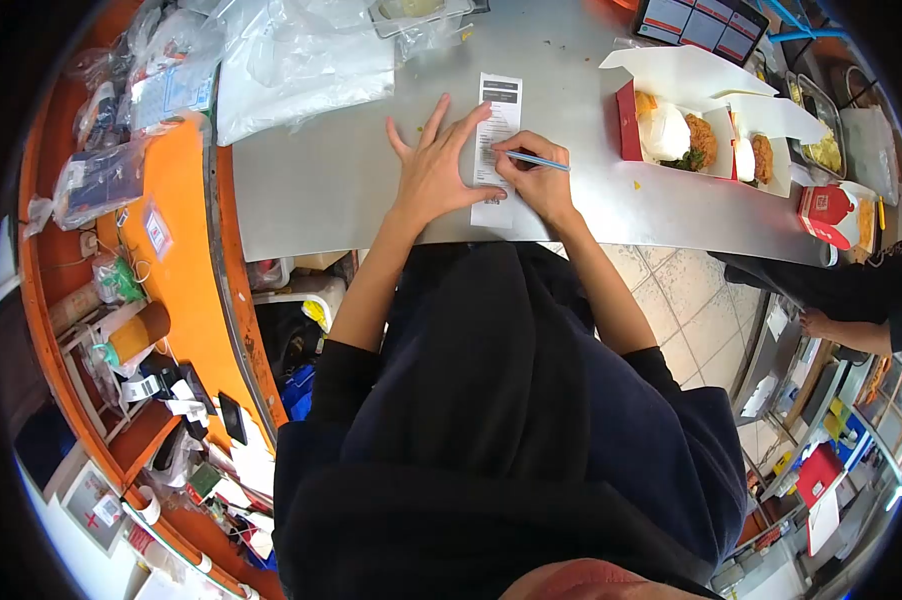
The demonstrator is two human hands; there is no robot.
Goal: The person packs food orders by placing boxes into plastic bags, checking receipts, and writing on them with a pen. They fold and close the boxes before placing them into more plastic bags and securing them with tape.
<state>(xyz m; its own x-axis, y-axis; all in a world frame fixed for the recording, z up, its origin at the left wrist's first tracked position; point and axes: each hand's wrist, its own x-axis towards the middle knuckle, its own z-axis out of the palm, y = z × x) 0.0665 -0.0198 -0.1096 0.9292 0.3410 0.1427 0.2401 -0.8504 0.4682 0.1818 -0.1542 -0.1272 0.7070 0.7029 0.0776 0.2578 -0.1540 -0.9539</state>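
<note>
- Receipt (486,172) flat on the metal table (331,190), directly before the person.
- Left hand (433,172): fingers spread apart, thumb and index finger over the receipt.
- Right hand (541,188): clamped on a blue pen (539,160), above the receipt's right side.
- Right, well apart: open food boxes (627,122).
- Farther: plastic bags (306,70) left, tablet (701,25) right.

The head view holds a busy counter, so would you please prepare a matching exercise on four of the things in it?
Things:
1. Pen
2. Printed receipt
3. Larger open food box
4. Tablet

Places or states:
A. Partly under the spread left hand
B. Lit up, showing red and white
C. Held in the right hand
D. Red-sided, with food inside

Pairs: 1-C, 2-A, 3-D, 4-B
</note>
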